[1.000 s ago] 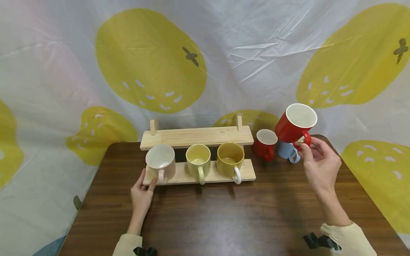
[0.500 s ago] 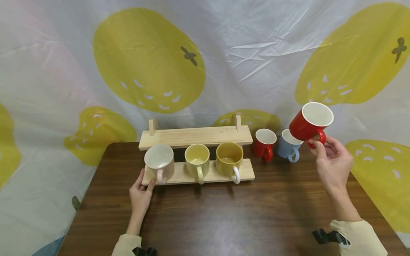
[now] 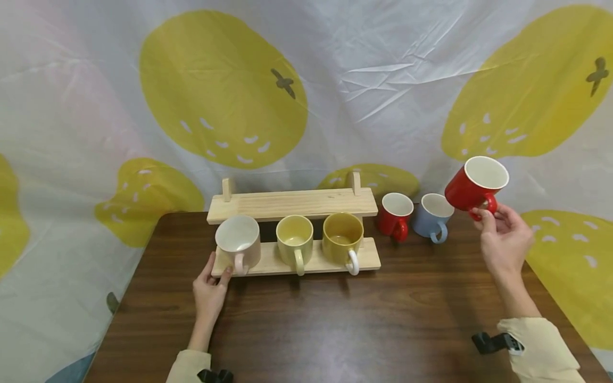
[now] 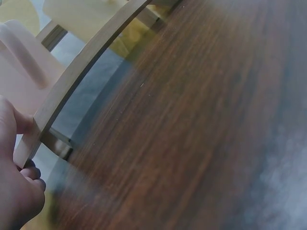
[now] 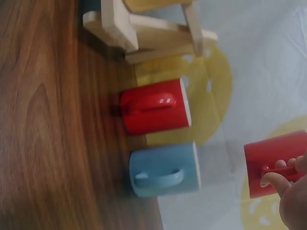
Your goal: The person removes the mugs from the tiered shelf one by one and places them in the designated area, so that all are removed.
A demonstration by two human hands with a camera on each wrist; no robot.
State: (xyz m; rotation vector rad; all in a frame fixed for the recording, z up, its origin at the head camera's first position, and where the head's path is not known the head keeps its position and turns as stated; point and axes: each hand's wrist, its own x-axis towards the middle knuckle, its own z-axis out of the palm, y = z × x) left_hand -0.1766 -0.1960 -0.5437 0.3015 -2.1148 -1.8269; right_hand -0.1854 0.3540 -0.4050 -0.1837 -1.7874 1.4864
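Observation:
My right hand point(image 3: 506, 236) grips a red mug point(image 3: 471, 189) by its handle and holds it in the air, slightly tilted, right of the blue mug point(image 3: 431, 218). In the right wrist view the thumb and fingers point(image 5: 276, 181) close round that handle. My left hand point(image 3: 210, 287) pinches the left end of the lower board of a wooden two-tier rack point(image 3: 292, 205), thumb on top and fingers beneath. On that board stand a pale pink mug point(image 3: 239, 244), a light yellow mug point(image 3: 295, 242) and a mustard mug point(image 3: 342, 239) with a white handle.
Another red mug point(image 3: 395, 215) stands on the table between the rack and the blue mug. The rack's upper board carries no mug. A fruit-print cloth point(image 3: 364, 96) hangs behind the dark wooden table point(image 3: 335, 324).
My right hand has carried the red mug to the right, away from in front of the blue mug, which now shows fully. The left hand keeps its place on the rack.

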